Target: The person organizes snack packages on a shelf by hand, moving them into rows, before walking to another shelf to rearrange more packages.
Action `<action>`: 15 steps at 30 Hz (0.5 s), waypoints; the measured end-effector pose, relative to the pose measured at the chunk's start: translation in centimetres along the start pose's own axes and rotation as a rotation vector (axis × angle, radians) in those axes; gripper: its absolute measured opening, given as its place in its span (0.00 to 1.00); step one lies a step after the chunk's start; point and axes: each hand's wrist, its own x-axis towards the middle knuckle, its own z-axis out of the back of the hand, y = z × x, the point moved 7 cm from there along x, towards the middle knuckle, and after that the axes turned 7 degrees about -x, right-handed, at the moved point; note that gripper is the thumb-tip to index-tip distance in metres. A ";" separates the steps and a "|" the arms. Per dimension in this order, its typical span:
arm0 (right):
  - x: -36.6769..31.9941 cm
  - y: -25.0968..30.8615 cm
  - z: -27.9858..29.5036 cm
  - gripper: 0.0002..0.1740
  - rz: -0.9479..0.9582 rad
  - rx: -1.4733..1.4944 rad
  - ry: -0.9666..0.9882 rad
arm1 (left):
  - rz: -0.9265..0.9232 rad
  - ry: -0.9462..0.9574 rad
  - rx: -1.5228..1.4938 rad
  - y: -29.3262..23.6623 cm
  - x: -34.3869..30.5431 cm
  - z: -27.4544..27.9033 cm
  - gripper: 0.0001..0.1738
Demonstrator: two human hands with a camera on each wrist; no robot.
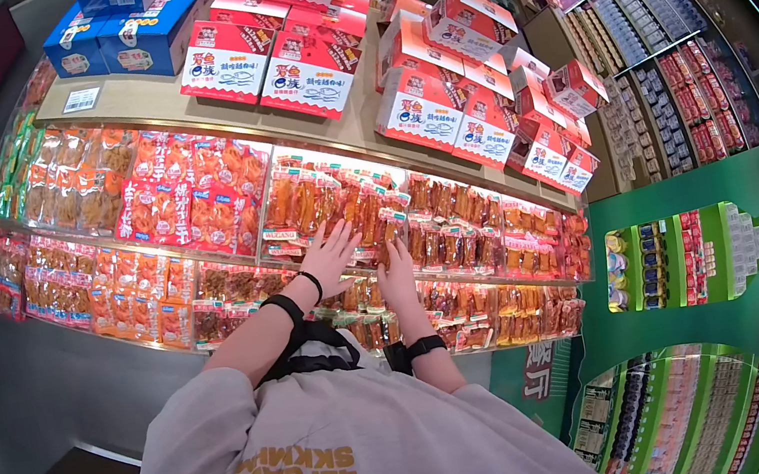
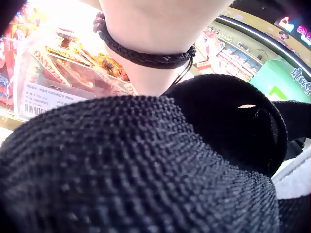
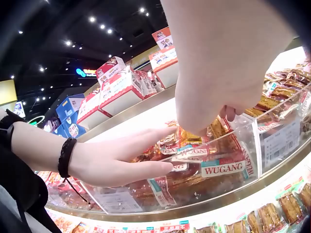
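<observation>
My left hand [image 1: 334, 257] reaches over a clear-fronted bin of vacuum-packed brown snacks [image 1: 303, 195], its fingers straight and a little spread. Seen from the right wrist, the left hand [image 3: 121, 162] lies along the bin's front wall with its fingertips by a WUGANG packet [image 3: 223, 167]. My right hand [image 1: 397, 279] dips into the same bin close beside it. Bent fingers [image 3: 231, 112] show under the right hand in the right wrist view; I cannot tell whether they grip a packet. Black woven fabric [image 2: 121, 165] fills most of the left wrist view and hides the left fingers.
Clear dividers part the bins, with orange snack packets [image 1: 188, 189] to the left. A lower tier of packets [image 1: 504, 311] runs below. Red and white boxes [image 1: 305, 72] and blue boxes [image 1: 137, 41] stand on the top ledge. A green display wall [image 1: 685, 183] rises at the right.
</observation>
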 end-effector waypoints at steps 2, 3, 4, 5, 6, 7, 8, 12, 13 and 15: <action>0.7 -0.7 -0.8 0.31 -0.035 -0.020 0.017 | -0.032 -0.052 -0.070 -0.2 0.2 -0.1 0.50; 1.2 -0.6 -0.9 0.31 -0.066 -0.047 0.034 | -0.032 -0.048 -0.069 -0.2 0.3 -0.3 0.50; 1.7 -0.4 -0.8 0.31 -0.068 -0.044 0.036 | -0.069 -0.062 -0.074 -0.4 0.3 -0.3 0.49; 2.2 -0.6 -0.9 0.33 -0.124 -0.071 0.062 | -0.105 -0.077 -0.080 -0.7 0.4 -0.4 0.48; 2.7 -0.6 -0.9 0.34 -0.178 -0.098 0.088 | -0.104 -0.073 -0.079 -0.6 0.4 -0.6 0.48; 3.3 -0.3 -0.9 0.34 -0.179 -0.095 0.089 | -0.106 -0.059 -0.083 -0.6 0.5 -0.9 0.47; 3.9 0.3 -0.6 0.35 -0.136 -0.156 0.060 | -0.109 -0.045 -0.088 -0.7 0.5 -1.2 0.46; 6.0 0.5 -0.5 0.38 -0.082 -0.309 0.081 | -0.091 -0.051 -0.097 -0.6 0.5 -1.2 0.45; 6.4 0.3 -0.7 0.38 -0.089 -0.366 0.134 | -0.087 -0.056 -0.099 -0.7 0.5 -1.3 0.45; 7.1 0.3 -0.9 0.39 -0.074 -0.393 0.132 | -0.081 -0.059 -0.100 -0.7 0.5 -1.4 0.45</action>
